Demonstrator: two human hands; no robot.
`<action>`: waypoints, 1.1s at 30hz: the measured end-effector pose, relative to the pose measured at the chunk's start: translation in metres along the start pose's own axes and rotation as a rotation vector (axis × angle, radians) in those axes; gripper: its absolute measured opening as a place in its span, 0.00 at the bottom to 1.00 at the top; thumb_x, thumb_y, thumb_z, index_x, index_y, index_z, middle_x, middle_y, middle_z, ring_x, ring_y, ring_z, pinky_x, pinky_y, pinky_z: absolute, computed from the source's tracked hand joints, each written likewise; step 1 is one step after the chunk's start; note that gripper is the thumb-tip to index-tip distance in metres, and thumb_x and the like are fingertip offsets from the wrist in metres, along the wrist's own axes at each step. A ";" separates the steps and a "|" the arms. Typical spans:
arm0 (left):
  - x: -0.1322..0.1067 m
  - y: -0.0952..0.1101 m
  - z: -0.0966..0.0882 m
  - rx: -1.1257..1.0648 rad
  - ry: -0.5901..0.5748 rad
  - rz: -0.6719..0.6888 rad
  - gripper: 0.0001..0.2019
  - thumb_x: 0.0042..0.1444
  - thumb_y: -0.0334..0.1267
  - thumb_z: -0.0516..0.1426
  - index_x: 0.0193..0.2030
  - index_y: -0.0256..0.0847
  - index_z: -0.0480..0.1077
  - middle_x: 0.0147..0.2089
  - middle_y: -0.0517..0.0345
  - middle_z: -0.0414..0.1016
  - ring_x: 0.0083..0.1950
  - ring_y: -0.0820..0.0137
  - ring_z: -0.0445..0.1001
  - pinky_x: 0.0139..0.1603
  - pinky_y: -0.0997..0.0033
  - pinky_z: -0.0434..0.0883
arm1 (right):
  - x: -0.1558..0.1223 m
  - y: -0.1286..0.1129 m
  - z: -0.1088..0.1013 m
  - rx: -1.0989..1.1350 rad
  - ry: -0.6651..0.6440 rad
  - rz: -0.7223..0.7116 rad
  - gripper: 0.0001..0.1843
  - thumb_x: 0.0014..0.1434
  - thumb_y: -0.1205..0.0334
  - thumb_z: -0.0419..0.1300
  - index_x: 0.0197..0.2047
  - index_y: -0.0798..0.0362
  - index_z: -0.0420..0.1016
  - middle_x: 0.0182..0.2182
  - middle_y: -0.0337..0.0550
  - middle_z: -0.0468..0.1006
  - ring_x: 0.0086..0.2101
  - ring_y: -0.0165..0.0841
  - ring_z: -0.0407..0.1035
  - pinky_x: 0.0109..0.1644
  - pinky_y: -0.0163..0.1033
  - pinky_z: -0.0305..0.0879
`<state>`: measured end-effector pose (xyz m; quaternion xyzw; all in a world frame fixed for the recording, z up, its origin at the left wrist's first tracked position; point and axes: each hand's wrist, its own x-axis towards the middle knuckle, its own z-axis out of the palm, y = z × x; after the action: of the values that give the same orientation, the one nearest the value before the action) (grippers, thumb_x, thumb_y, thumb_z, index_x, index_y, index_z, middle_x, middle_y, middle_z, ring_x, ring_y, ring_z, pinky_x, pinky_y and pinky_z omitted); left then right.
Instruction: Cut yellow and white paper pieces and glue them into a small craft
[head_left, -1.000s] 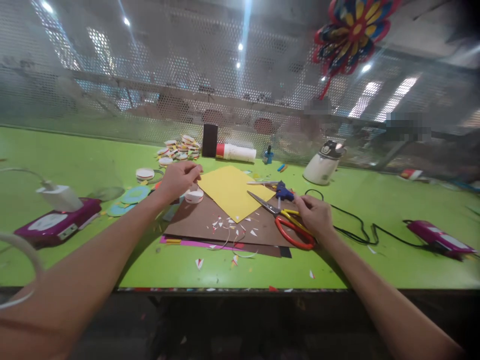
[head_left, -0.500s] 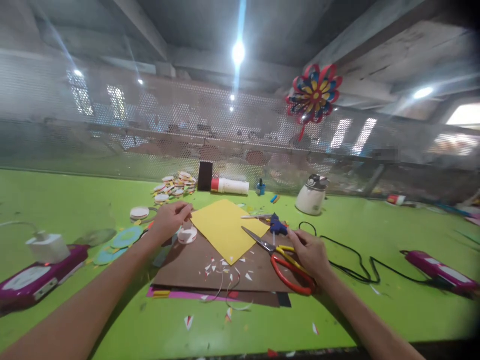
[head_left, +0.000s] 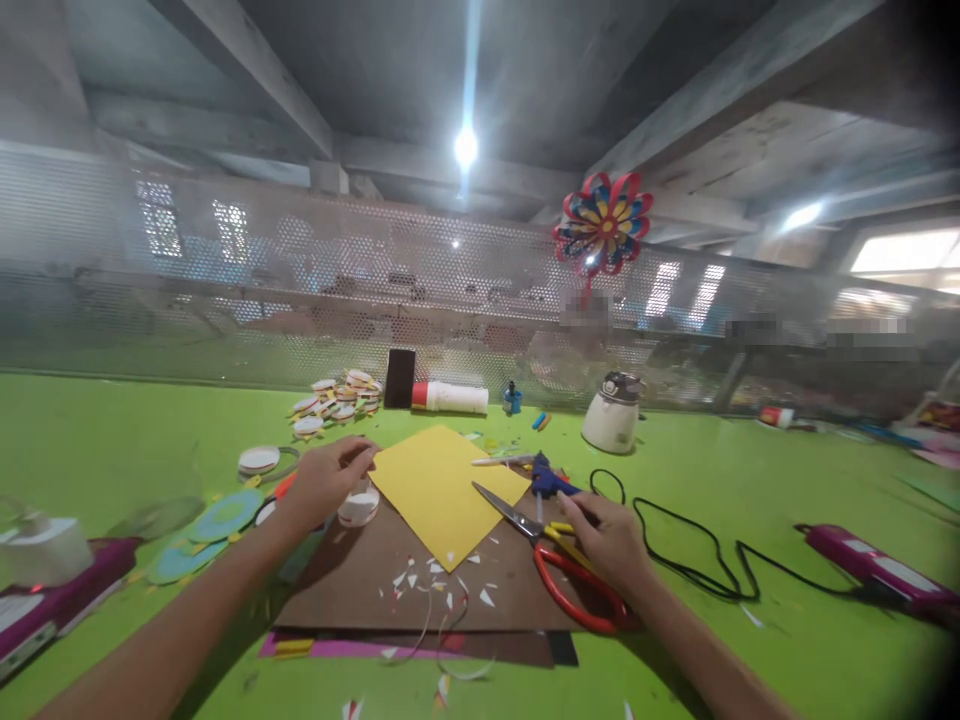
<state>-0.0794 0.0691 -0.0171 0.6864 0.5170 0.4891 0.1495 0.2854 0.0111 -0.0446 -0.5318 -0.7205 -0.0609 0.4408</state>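
A yellow square of paper [head_left: 442,490] lies cornerwise on a brown board [head_left: 352,590]. My left hand [head_left: 330,480] is at its left corner, thumb and fingers pinched together on the edge. My right hand [head_left: 607,540] is to the right of the paper, fingers bent with the tips close together; what they hold, if anything, is hidden. Just beyond those fingertips lies a blue glue gun [head_left: 549,477]. Scissors with red handles [head_left: 577,595] lie beside and partly under that hand, their blades over the paper. A yellow-handled tool [head_left: 566,540] is partly covered by my right hand.
White paper rings [head_left: 358,505] and light-blue discs [head_left: 225,515] are at the left. Purple power strips [head_left: 877,565] stand at both sides, a black cord [head_left: 697,525] running from the right one. Behind are a white container [head_left: 611,420] and white tube [head_left: 457,400]. Scraps [head_left: 442,580] litter the board.
The camera view has tilted up and shifted slightly, so the table appears lower. Both hands keep nearly the same places by the paper, glue gun and scissors.
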 end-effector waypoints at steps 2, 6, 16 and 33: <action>0.001 0.000 -0.001 -0.031 0.043 -0.018 0.15 0.49 0.48 0.57 0.40 0.43 0.74 0.30 0.57 0.78 0.31 0.64 0.75 0.31 0.69 0.70 | -0.001 0.002 0.001 -0.001 -0.033 0.002 0.21 0.63 0.54 0.51 0.24 0.53 0.75 0.17 0.39 0.73 0.19 0.31 0.66 0.25 0.34 0.60; 0.006 -0.002 -0.006 -0.097 0.186 -0.056 0.23 0.48 0.45 0.56 0.52 0.42 0.69 0.39 0.53 0.76 0.39 0.63 0.75 0.33 0.69 0.72 | -0.002 0.003 0.002 0.012 -0.096 0.024 0.20 0.62 0.54 0.52 0.25 0.53 0.75 0.19 0.39 0.75 0.21 0.32 0.67 0.26 0.35 0.60; 0.014 -0.015 -0.011 -0.271 0.334 -0.149 0.23 0.47 0.35 0.53 0.52 0.39 0.67 0.41 0.52 0.73 0.40 0.67 0.74 0.32 0.72 0.73 | -0.001 -0.003 -0.002 0.050 -0.177 0.049 0.19 0.62 0.53 0.52 0.26 0.53 0.76 0.21 0.40 0.78 0.22 0.33 0.69 0.27 0.36 0.61; 0.009 -0.002 -0.010 -0.223 0.288 -0.217 0.13 0.42 0.40 0.57 0.35 0.38 0.75 0.33 0.54 0.78 0.36 0.64 0.76 0.35 0.68 0.73 | -0.005 -0.005 -0.001 -0.042 -0.252 0.037 0.21 0.64 0.56 0.50 0.27 0.56 0.76 0.22 0.41 0.77 0.24 0.32 0.69 0.28 0.34 0.60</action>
<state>-0.0892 0.0747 -0.0095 0.5289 0.5465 0.6175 0.2007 0.2823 0.0049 -0.0451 -0.5574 -0.7590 -0.0005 0.3365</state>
